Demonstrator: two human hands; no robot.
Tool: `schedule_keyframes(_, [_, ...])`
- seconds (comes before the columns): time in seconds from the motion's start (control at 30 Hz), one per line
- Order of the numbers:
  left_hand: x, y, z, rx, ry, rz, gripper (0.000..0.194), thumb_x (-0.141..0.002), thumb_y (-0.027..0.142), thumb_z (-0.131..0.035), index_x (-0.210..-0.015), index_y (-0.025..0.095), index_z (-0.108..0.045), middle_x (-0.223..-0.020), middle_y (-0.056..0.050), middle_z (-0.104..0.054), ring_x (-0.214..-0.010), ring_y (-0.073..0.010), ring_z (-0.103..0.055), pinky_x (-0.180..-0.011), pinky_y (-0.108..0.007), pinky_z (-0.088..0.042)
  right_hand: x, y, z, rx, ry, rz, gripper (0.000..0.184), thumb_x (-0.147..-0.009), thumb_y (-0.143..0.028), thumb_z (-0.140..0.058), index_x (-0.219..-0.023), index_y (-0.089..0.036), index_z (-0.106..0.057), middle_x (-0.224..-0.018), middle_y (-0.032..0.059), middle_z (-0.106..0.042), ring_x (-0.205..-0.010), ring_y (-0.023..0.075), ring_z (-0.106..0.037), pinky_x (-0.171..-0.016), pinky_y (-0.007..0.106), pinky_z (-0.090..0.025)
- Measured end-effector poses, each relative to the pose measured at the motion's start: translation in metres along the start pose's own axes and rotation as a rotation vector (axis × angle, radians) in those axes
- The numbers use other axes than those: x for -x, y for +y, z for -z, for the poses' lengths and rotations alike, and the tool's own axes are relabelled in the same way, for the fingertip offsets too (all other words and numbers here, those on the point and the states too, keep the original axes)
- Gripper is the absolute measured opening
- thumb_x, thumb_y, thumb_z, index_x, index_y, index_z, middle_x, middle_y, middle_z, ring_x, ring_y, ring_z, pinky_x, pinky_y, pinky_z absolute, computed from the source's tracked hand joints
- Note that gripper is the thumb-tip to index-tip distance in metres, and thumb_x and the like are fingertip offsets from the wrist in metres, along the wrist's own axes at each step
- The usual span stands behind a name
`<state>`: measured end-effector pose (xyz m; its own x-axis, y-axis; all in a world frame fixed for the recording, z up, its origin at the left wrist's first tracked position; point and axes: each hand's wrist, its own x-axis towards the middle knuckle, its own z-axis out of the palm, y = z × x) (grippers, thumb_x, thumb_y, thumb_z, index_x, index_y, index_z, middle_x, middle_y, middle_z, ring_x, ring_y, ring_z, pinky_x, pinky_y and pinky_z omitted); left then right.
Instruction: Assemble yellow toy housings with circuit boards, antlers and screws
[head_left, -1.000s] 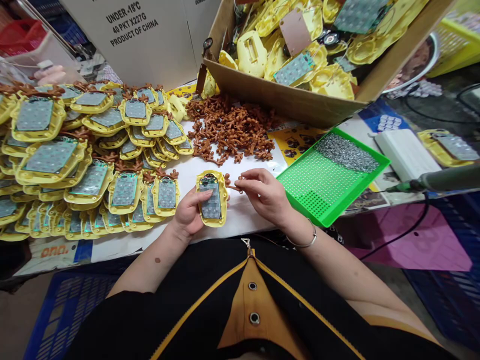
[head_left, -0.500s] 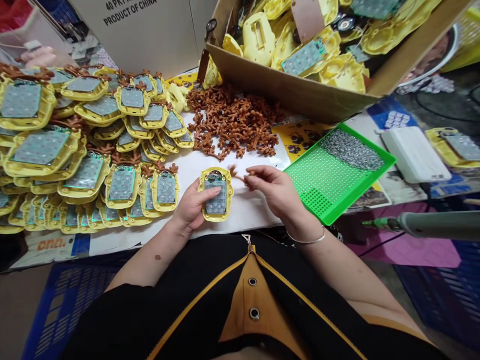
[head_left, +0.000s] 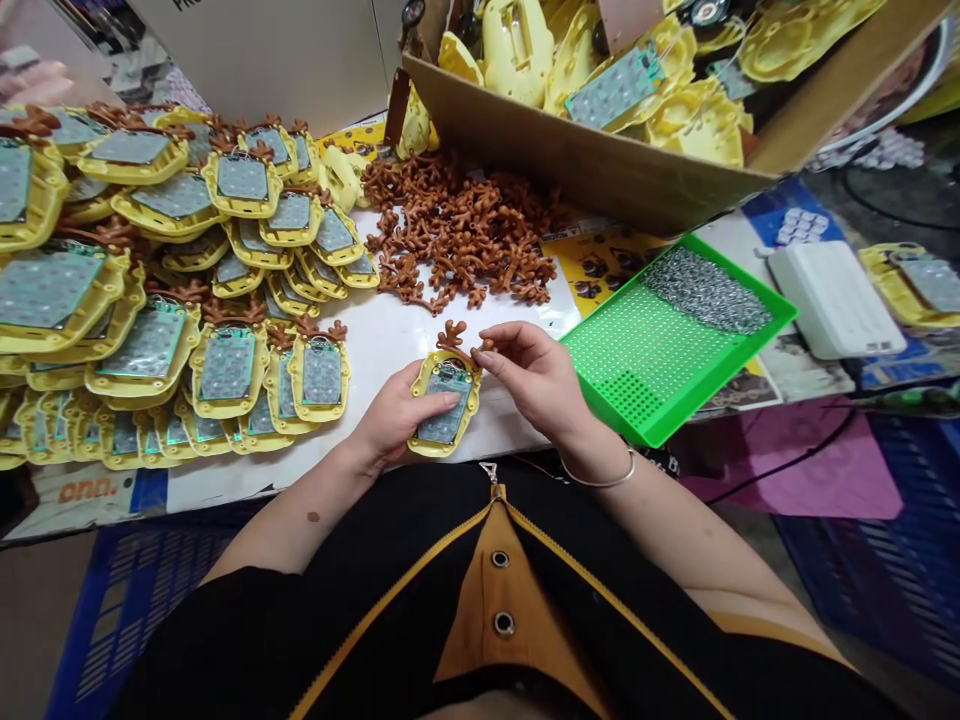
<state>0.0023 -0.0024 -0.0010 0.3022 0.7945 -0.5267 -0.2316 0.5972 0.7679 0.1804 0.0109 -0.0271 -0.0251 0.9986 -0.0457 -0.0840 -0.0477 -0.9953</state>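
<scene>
My left hand (head_left: 396, 412) grips a yellow plastic shell with a circuit board (head_left: 442, 408), its thumb lying across the board. Between the thumb and fingers of my right hand (head_left: 536, 375) is one end of a brown antler piece (head_left: 452, 336), which sits at the shell's upper edge. Whether the antler is seated in the shell, I cannot tell. Beyond both hands lies a heap of loose brown antler pieces (head_left: 465, 225). To the left are stacks of similar yellow shells (head_left: 229, 370), many with antlers on top.
A green perforated tray (head_left: 622, 385) holding a pile of small metal screws (head_left: 705, 290) lies to the right, beside a white box (head_left: 836, 300). Behind stands a cardboard box (head_left: 585, 155) of yellow parts. Another yellow shell (head_left: 919, 285) lies at the far right.
The antler piece has moved left, from beside the shell onto its upper edge. The shell is now tilted and slightly lower. A grey tool at the right has gone from its place.
</scene>
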Motion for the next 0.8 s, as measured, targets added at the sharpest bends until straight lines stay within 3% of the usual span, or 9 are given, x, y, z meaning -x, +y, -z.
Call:
schedule_keyframes(0.23, [-0.002,0.0,0.006,0.019,-0.045,0.081,0.047,-0.055,0.022,-0.087,-0.096,0.014,-0.067,-0.077,-0.003,-0.072,-0.065,-0.0176,-0.066,-0.064,-0.029,-0.052,-0.002,0.004,0.006,0.05,-0.078,-0.024,0.044,-0.071,-0.054,-0.081,-0.094,-0.02,-0.065,-0.084,0.0011,-0.068,-0.078,0.0133,-0.063,-0.077,0.033,-0.055])
schedule_keyframes(0.43, [-0.001,-0.001,0.004,-0.015,-0.138,0.144,0.044,-0.055,0.021,-0.087,-0.094,0.012,-0.068,-0.078,-0.005,-0.074,-0.065,-0.0183,-0.067,-0.063,-0.029,-0.052,-0.005,-0.013,0.009,-0.126,-0.218,-0.151,0.056,-0.07,-0.055,-0.083,-0.11,-0.021,-0.065,-0.1,0.0036,-0.071,-0.083,0.0132,-0.065,-0.075,0.03,-0.057])
schedule_keyframes(0.6, [0.0,-0.002,0.004,-0.048,-0.157,0.149,0.041,-0.057,0.021,-0.087,-0.092,0.013,-0.068,-0.078,-0.005,-0.074,-0.066,-0.0175,-0.067,-0.063,-0.028,-0.052,-0.006,-0.015,0.006,-0.193,-0.307,-0.222,0.041,-0.065,-0.048,-0.087,-0.085,-0.018,-0.068,-0.076,-0.0018,-0.069,-0.064,0.0086,-0.058,-0.062,0.026,-0.051])
schedule_keyframes(0.8, [-0.001,-0.005,0.006,-0.081,-0.155,0.144,0.041,-0.058,0.022,-0.086,-0.094,0.014,-0.068,-0.08,-0.004,-0.073,-0.066,-0.0174,-0.066,-0.065,-0.029,-0.052,-0.006,-0.017,0.008,-0.172,-0.28,-0.268,0.04,-0.061,-0.046,-0.089,-0.081,-0.018,-0.068,-0.07,-0.0022,-0.067,-0.059,0.0085,-0.056,-0.059,0.026,-0.048])
